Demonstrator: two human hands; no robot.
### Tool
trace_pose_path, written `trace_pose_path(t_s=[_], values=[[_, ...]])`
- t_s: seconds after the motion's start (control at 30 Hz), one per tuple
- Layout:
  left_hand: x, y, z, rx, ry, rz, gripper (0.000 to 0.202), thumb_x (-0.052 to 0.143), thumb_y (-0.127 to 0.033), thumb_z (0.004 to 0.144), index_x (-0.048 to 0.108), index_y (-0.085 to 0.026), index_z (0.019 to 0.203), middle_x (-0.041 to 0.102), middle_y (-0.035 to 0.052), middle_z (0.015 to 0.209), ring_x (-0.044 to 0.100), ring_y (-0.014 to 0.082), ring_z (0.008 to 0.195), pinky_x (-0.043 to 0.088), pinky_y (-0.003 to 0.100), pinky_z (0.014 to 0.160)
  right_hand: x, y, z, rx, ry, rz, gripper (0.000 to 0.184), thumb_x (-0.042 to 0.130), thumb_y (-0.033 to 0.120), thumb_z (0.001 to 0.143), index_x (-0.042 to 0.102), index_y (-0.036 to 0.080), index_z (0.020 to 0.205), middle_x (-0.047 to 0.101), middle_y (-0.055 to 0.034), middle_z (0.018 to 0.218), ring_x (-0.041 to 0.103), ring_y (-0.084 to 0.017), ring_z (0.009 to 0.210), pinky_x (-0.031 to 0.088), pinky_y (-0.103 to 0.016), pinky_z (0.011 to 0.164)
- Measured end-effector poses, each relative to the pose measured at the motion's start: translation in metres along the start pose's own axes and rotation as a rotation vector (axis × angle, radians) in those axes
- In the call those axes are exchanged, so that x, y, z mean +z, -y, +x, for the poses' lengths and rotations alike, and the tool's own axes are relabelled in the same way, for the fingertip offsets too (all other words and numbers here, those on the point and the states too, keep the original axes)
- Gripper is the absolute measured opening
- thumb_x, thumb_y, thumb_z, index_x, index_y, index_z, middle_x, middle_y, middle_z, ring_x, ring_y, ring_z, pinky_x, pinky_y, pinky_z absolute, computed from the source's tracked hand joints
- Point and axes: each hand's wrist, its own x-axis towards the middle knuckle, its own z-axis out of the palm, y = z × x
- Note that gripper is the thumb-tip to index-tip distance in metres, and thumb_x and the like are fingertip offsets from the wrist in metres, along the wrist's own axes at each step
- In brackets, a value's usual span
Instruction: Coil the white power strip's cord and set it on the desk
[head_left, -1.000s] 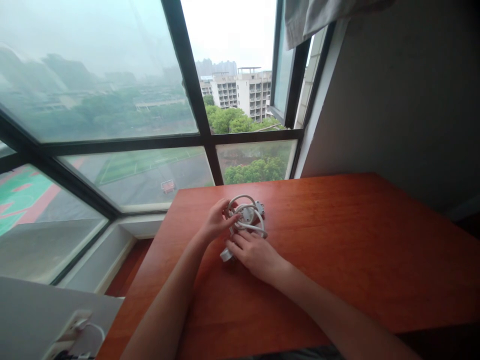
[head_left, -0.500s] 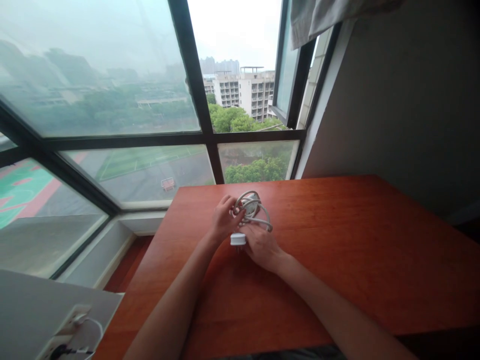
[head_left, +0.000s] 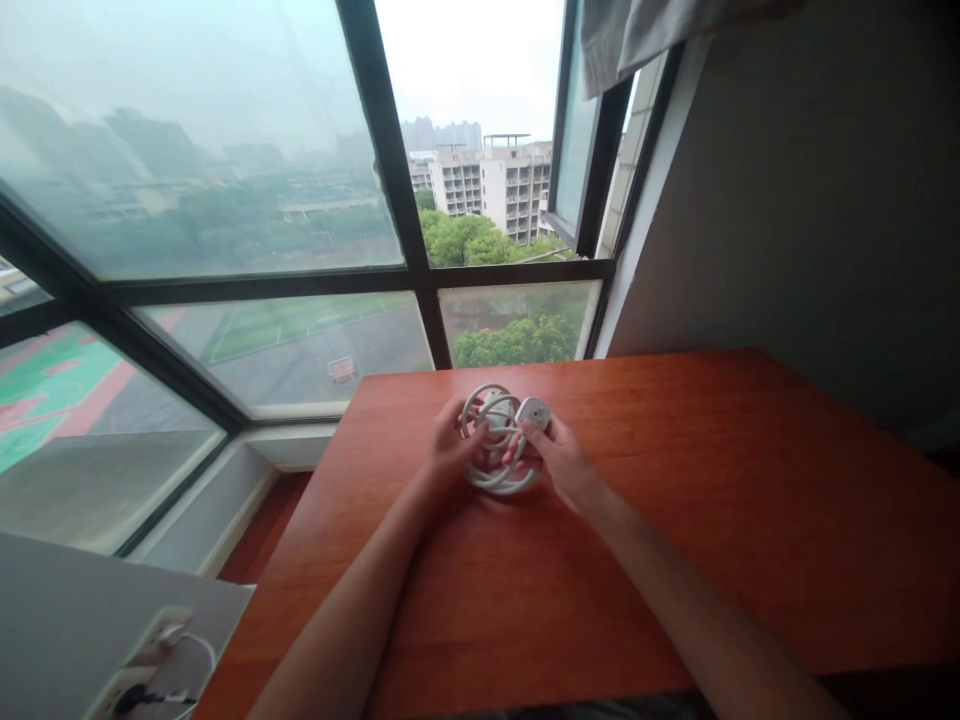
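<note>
Near the far edge of the reddish wooden table (head_left: 645, 520), both hands are on a white power cord (head_left: 504, 487) wound in loose loops. My left hand (head_left: 452, 440) is closed round the left side of the loops. Between thumb and fingers, my right hand (head_left: 559, 452) grips the cord's white plug (head_left: 533, 412), close to the coil's upper right. Behind the loops shows a white rounded block (head_left: 498, 408), partly covered by the cord; it looks like the socket end. Some fingertips of both hands are hidden behind the coil.
Large windows with dark frames (head_left: 422, 275) rise behind the table, and one pane (head_left: 574, 130) on the right stands ajar. A grey wall (head_left: 780, 220) is on the right. Wall sockets (head_left: 157, 640) with plugged-in cords sit at the lower left.
My right hand has turned and moved up to the right, bringing the plug from below the coil to its upper right. Cord loops now hang lower between the hands.
</note>
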Motion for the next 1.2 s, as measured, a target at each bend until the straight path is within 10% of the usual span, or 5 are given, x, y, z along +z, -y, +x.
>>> trace_pose_path(t_s=[0.17, 0.47, 1.2], values=[[0.000, 0.003, 0.000, -0.078, 0.022, -0.160, 0.045, 0.065, -0.034, 0.083, 0.056, -0.019, 0.124, 0.062, 0.0044, 0.095, 0.061, 0.0171, 0.083, 0.052, 0.029, 0.075, -0.011, -0.011, 0.011, 0.047, 0.028, -0.115, 0.044, 0.063, 0.057, 0.082, 0.053, 0.018, 0.098, 0.065, -0.0002, 0.071, 0.064, -0.015, 0.058, 0.046, -0.023, 0.049], [0.006, -0.027, -0.001, 0.176, 0.013, 0.045, 0.027, 0.059, -0.032, 0.089, 0.069, -0.021, 0.112, 0.060, 0.0097, 0.110, 0.059, 0.0233, 0.103, 0.050, 0.035, 0.089, -0.012, -0.014, 0.019, 0.042, 0.006, -0.419, 0.035, 0.059, 0.052, 0.086, 0.058, 0.018, 0.093, 0.062, 0.0027, 0.058, 0.056, -0.013, 0.044, 0.040, -0.021, 0.040], [0.014, -0.028, -0.005, 0.362, 0.160, 0.236, 0.042, 0.053, -0.016, 0.087, 0.061, -0.029, 0.127, 0.054, 0.0090, 0.136, 0.055, 0.0260, 0.120, 0.036, 0.049, 0.110, -0.018, -0.020, 0.027, 0.145, -0.035, -0.396, 0.031, 0.066, 0.046, 0.080, 0.062, 0.017, 0.093, 0.065, 0.0011, 0.067, 0.059, -0.012, 0.049, 0.039, -0.019, 0.041]])
